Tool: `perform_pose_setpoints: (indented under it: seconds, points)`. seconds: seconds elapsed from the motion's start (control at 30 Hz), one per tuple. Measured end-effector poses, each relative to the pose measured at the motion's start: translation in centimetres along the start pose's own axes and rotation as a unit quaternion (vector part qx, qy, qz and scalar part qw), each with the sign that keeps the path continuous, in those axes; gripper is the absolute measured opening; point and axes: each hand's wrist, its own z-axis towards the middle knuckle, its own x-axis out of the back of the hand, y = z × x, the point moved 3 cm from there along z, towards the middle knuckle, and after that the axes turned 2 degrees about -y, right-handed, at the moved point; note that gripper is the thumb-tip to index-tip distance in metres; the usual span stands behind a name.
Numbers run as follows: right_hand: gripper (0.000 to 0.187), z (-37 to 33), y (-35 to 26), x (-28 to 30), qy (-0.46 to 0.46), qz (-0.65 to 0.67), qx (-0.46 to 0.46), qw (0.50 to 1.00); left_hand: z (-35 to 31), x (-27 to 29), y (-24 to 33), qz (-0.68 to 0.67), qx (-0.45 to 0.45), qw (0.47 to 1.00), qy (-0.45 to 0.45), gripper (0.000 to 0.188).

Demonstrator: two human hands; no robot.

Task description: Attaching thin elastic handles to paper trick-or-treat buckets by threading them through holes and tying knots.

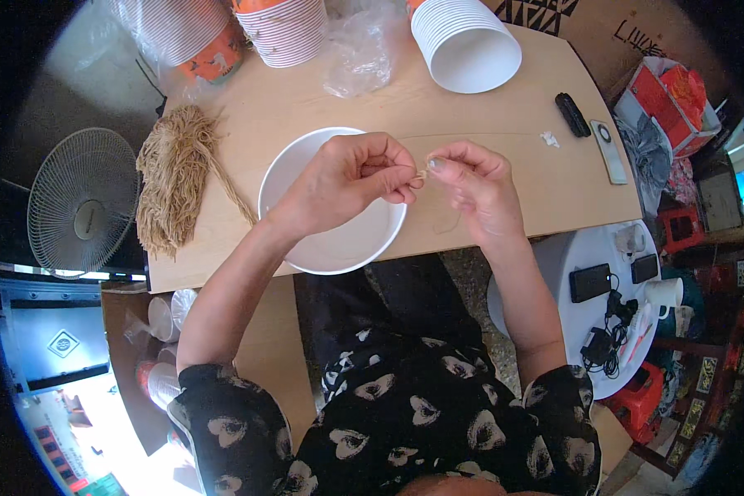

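Over the right rim of a white paper bucket (347,236), my two hands meet fingertip to fingertip. My left hand (351,178) is closed in a pinch on a short loop of beige string (422,174). My right hand (478,183) pinches the same string from the other side, thumb against forefinger. The bucket stands near the table's front edge, partly hidden under my left hand and wrist; its inside is white. To the left lies a thick bundle of beige strings (174,182), some strands trailing toward the bucket.
Stacked paper buckets (285,33) and a bucket stack on its side (471,58) line the table's back, with clear plastic bags (360,62) between. A black object (572,114) and a grey-white device (608,153) lie right. A fan (84,202) stands left; a round white table (554,273) holds chargers.
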Motion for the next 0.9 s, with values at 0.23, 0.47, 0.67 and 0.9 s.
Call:
perform_pose_setpoints:
  seconds: [0.23,0.47,0.67,0.9]
  points:
    - [0.012,-0.1,0.1,0.1,0.012,0.055,-0.026,0.998,-0.3,0.3,-0.1,-0.010,0.009,0.999,-0.037,0.018]
    - [0.010,-0.1,0.3,-0.1,0.019,0.100,-0.010,0.995,-0.4,0.0,0.1,0.023,-0.023,0.997,-0.071,0.016]
    - [0.009,0.2,-0.1,-0.6,0.010,0.117,0.004,0.993,-0.2,0.0,0.2,0.037,-0.028,0.997,-0.063,0.015]
    - [0.012,-0.2,-2.6,-0.8,-0.023,-0.154,0.062,0.986,0.4,-0.3,0.6,0.095,-0.061,0.994,0.017,0.011]
